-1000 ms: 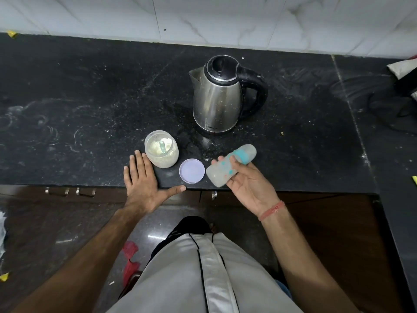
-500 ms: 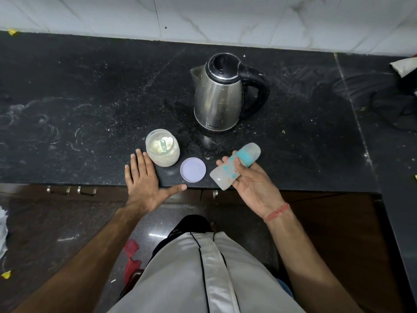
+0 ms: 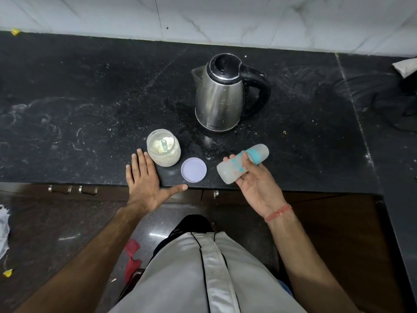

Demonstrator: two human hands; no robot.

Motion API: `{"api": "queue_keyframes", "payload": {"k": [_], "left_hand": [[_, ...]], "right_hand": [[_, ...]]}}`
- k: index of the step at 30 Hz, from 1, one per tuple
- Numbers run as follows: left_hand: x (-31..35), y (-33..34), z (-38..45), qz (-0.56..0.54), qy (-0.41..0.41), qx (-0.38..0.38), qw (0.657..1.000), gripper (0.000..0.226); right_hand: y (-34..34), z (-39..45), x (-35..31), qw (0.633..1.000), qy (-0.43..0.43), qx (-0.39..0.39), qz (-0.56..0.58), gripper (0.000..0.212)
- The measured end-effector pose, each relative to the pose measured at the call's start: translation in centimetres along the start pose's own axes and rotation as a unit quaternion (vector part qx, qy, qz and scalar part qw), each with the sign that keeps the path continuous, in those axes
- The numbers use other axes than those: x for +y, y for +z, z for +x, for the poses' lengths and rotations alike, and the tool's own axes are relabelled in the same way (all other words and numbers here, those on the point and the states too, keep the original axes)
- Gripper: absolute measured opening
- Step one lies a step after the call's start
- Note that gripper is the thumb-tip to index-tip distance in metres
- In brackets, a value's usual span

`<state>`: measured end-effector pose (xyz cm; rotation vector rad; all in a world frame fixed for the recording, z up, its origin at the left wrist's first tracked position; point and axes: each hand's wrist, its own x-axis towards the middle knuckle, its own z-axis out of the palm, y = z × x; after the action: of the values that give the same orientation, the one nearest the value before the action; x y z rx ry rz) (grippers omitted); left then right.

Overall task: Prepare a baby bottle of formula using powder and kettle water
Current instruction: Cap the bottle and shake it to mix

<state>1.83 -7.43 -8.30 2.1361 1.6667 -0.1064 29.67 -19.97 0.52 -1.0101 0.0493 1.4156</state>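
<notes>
My right hand holds a baby bottle on its side above the counter's front edge; the bottle has a teal collar and a clear cap pointing to the back right. My left hand lies flat and open on the counter edge, fingers beside an open jar of pale powder with a scoop inside. The jar's lilac lid lies on the counter between my hands. A steel kettle with black lid and handle stands behind them.
The black stone counter is dusted with powder and backed by a white tiled wall. Dark cables and a white object lie at the far right. Cabinet handles sit below the counter edge.
The bottle in my right hand has shifted slightly to the right and tilted a little. My left hand has stayed flat on the counter edge.
</notes>
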Motion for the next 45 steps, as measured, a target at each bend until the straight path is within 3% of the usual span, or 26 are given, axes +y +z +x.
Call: {"api": "queue_keyframes", "payload": {"k": [10,13,16,26,30,33,37,40,43,45], "left_hand": [[0.0,-0.2,-0.1,-0.008,0.006,0.0,1.0,0.176],[0.1,-0.2,-0.1,-0.01,0.003,-0.002,1.0,0.176],[0.0,-0.2,-0.1,-0.01,0.007,0.001,1.0,0.175],[0.0,-0.1,0.0,-0.013,0.01,0.008,1.0,0.175],[-0.1,0.2,0.2,-0.009,0.006,0.015,1.0,0.177],[-0.1,0.3,0.2,-0.013,0.007,0.019,1.0,0.177],[-0.3,0.3,0.2,-0.007,0.007,0.019,1.0,0.177],[-0.2,0.5,0.3,-0.006,0.005,0.025,1.0,0.177],[-0.3,0.5,0.2,-0.005,0.008,0.023,1.0,0.177],[-0.3,0.4,0.3,-0.007,0.008,0.024,1.0,0.177]], "right_hand": [[0.6,-0.1,0.0,1.0,0.009,-0.003,-0.024,0.058],[0.0,0.1,-0.1,1.0,-0.01,0.005,0.014,0.056],[0.4,-0.3,-0.2,0.998,0.013,-0.005,-0.065,0.056],[0.3,0.1,0.0,0.999,-0.011,0.018,-0.026,0.053],[0.6,0.0,-0.2,0.996,0.014,0.008,-0.088,0.05],[0.1,0.3,-0.2,0.999,-0.018,0.033,-0.031,0.052],[0.6,0.0,-0.8,0.993,0.012,0.004,-0.117,0.054],[0.2,0.3,-1.3,0.998,-0.013,0.014,-0.053,0.054],[0.9,0.0,-1.6,0.983,0.036,-0.012,-0.177,0.055],[0.6,0.3,-1.4,0.988,0.016,-0.002,-0.155,0.056]]}}
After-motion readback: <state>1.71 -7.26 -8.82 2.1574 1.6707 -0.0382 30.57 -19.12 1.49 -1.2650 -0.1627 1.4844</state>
